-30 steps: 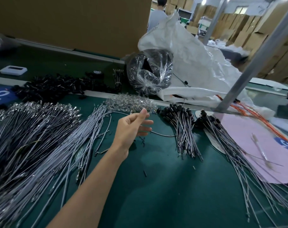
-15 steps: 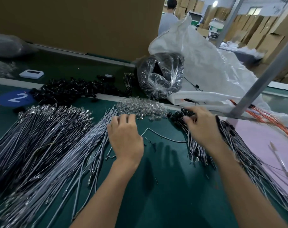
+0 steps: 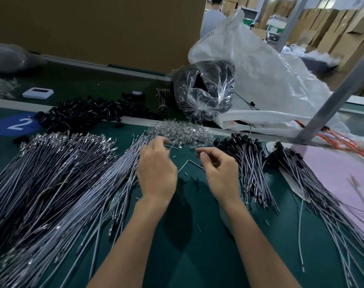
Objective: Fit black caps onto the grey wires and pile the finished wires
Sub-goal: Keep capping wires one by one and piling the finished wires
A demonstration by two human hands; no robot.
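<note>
- Now pinch one grey wire (image 3: 114, 183) just left of the left grip (image 3: 156, 175); curled, hold blurred, cannot tell.
- Right grip (image 3: 220, 175) likewise curled, contents unclear.
- Take a black cap (image 3: 58, 110) from the cap heap (image 3: 87, 115) beyond it; push on straight.
- Counted: two capped bundles (image 3: 249, 163) right of the right grip, one cap heap, wires uncountable.

Bare grey wires (image 3: 52, 183) lie in a thick fan across the counter's left half, their metal tips toward the far edge. Loose black caps (image 3: 89, 114) are heaped near the far left corner. Finished wires (image 3: 249, 163) (caps on their far ends) lie bundled right of centre. A second bundle (image 3: 322, 194) spreads wider toward the right edge. One stray wire (image 3: 184, 166) lies bent mid-counter.
</note>
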